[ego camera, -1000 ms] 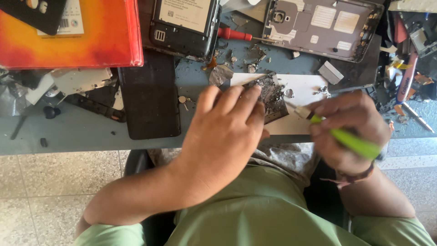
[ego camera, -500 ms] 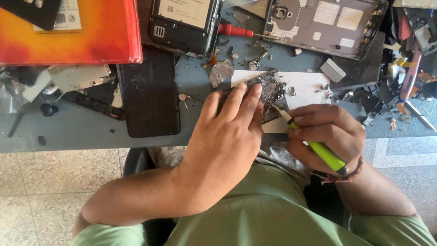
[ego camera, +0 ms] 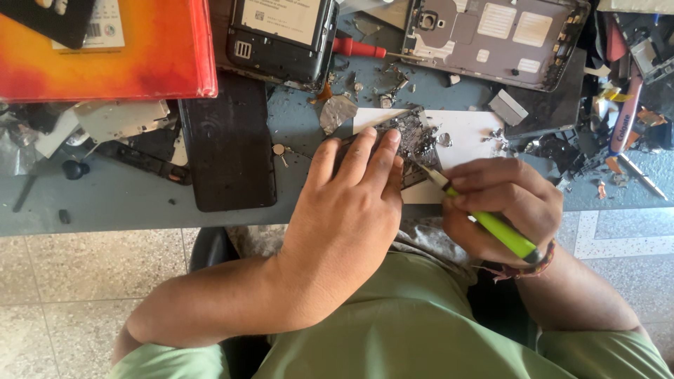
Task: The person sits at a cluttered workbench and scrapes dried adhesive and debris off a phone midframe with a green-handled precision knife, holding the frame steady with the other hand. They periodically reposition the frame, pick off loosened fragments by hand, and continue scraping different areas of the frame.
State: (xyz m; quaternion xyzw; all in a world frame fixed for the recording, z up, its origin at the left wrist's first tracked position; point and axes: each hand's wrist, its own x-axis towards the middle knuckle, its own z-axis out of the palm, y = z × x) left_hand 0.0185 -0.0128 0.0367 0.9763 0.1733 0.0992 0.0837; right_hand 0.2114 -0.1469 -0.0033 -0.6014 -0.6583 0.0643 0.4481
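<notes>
My left hand (ego camera: 351, 203) lies flat with its fingers pressing down on a shattered dark phone screen panel (ego camera: 414, 140), which rests on a white sheet (ego camera: 467, 130) near the table's front edge. A yellow-green tool (ego camera: 491, 224) is gripped in my right hand (ego camera: 502, 203). The tool's metal tip touches the right edge of the broken panel, just beside my left fingertips. Glass shards are scattered over the panel and the sheet.
On the grey-blue table (ego camera: 140, 203) lie a black phone back cover (ego camera: 228, 144), an opened phone body (ego camera: 284, 35), a grey phone frame (ego camera: 498, 38), a red screwdriver (ego camera: 358, 49), and a red-orange box (ego camera: 105, 49). Loose parts and tools crowd the right end (ego camera: 625, 119).
My right hand has moved left and down along the panel's right edge, bringing the tool tip closer to my left fingers. My left hand keeps pressing on the panel.
</notes>
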